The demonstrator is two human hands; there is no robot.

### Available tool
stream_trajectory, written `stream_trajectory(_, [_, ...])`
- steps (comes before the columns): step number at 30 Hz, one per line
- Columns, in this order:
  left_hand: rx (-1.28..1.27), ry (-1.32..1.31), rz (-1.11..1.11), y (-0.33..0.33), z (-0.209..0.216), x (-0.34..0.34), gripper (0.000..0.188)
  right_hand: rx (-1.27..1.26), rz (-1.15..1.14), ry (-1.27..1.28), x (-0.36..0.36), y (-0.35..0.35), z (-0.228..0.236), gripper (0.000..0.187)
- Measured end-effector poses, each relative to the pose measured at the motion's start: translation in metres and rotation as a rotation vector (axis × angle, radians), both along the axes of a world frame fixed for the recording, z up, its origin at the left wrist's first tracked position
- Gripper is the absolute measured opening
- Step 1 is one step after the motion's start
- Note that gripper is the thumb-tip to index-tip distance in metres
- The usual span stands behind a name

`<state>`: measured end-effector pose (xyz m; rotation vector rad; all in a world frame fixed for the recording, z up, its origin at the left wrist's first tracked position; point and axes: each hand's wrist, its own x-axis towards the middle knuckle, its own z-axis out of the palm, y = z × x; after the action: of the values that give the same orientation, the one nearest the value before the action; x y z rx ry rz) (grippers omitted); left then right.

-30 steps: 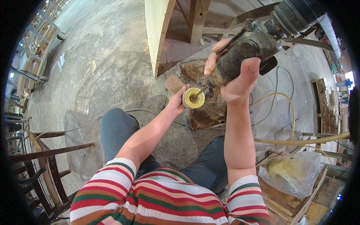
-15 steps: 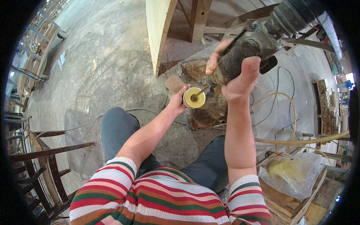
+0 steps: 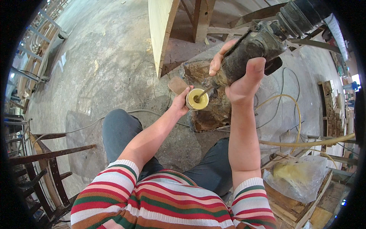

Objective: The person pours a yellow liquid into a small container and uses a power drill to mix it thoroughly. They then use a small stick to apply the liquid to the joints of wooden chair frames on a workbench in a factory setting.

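My left hand (image 3: 181, 102) is wrapped round a small cup (image 3: 189, 107) of pale yellow liquid (image 3: 203, 100). Dipping into its middle is a thin metal rod (image 3: 205, 92), fixed in the front of a dark, worn power drill (image 3: 238, 61). My right hand (image 3: 244, 82) grips the drill, its thumb on the near side and fingers on the far side. A flat brown piece with rounded corners (image 3: 177, 85) juts out beside my left hand; whether the hand touches it cannot be made out. The rod's tip is hidden in the liquid.
Below the cup lies a stained brown block-like thing (image 3: 211, 119) on the concrete floor (image 3: 95, 76). A pale board (image 3: 162, 34) stands ahead. Yellow hose (image 3: 299, 114) and grey cable (image 3: 152, 112) cross the floor. A plastic bag (image 3: 295, 177) rests on wooden pieces at right; dark wooden frames (image 3: 49, 164) stand left.
The rod has shifted very slightly left inside the cup. Both hands keep their hold in nearly the same place.
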<state>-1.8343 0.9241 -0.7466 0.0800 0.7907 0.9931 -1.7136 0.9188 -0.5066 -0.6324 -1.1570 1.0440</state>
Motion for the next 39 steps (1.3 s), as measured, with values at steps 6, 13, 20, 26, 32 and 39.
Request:
stream_trajectory(6, [-0.004, 0.008, 0.004, -0.001, 0.002, 0.001, 0.022, -0.003, 0.001, -0.017, 0.000, -0.002, 0.000, 0.075])
stream_trajectory(13, [0.015, 0.018, -0.004, -0.001, 0.004, 0.001, 0.022, 0.002, 0.000, -0.015, 0.000, -0.004, 0.003, 0.075])
stream_trajectory(20, [0.014, 0.032, -0.008, -0.001, 0.002, -0.001, 0.022, 0.009, 0.004, -0.006, 0.000, -0.005, 0.003, 0.074])
stream_trajectory(26, [0.024, 0.015, -0.008, -0.001, 0.000, 0.000, 0.022, 0.025, 0.001, -0.012, 0.001, -0.005, 0.003, 0.075])
stream_trajectory(32, [0.016, 0.001, -0.022, 0.000, -0.003, -0.001, 0.021, 0.017, 0.004, -0.021, 0.002, -0.004, 0.002, 0.074])
stream_trajectory(39, [-0.038, -0.037, -0.004, 0.002, -0.003, -0.001, 0.022, 0.010, -0.001, 0.002, 0.001, -0.003, 0.001, 0.074])
